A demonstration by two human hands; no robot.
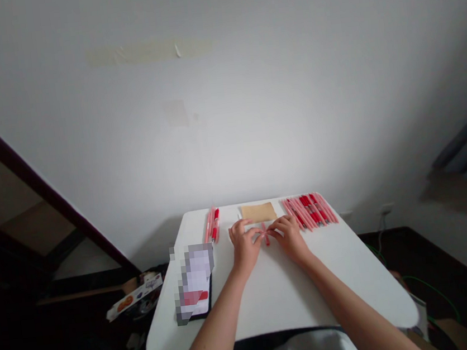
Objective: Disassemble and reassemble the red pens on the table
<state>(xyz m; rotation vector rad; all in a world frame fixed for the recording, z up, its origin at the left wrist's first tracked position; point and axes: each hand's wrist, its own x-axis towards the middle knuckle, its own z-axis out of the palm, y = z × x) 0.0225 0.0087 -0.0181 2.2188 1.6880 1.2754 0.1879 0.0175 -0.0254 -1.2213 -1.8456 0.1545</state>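
1. Lying at 9 o'clock, low down past the edge of the table [281,299], is a white box [135,299] with round orange pictures. Twelve is the side by the wall [251,111].
2. At 9 o'clock on the table is a phone [195,281].
3. At 10 o'clock, near the far edge, lie a few pink and red pens [212,226], side by side.
4. Just left of 12 o'clock is the left hand [245,246]. Its thumb and pointing finger pinch a small pink and red thing [266,237]. A soft, steady pinch should work best.
5. That small thing is at 12 o'clock, between the two hands. I can't tell if it touches the table. Holding it low would be smart, so a slip would be a short drop.
6. Behind it, also at 12, lies a flat tan sheet [258,213].
7. Just right of 12 is the right hand [289,240], pinching the same thing. Both hands should pull or push gently and evenly, so it doesn't bend or pop out.
8. At 1 o'clock is a long row of pens [310,211], pink and red.
9. Words: the box's print is too small to read, the phone's screen is mostly hidden by blurry squares, and no pen shows a name I can read.
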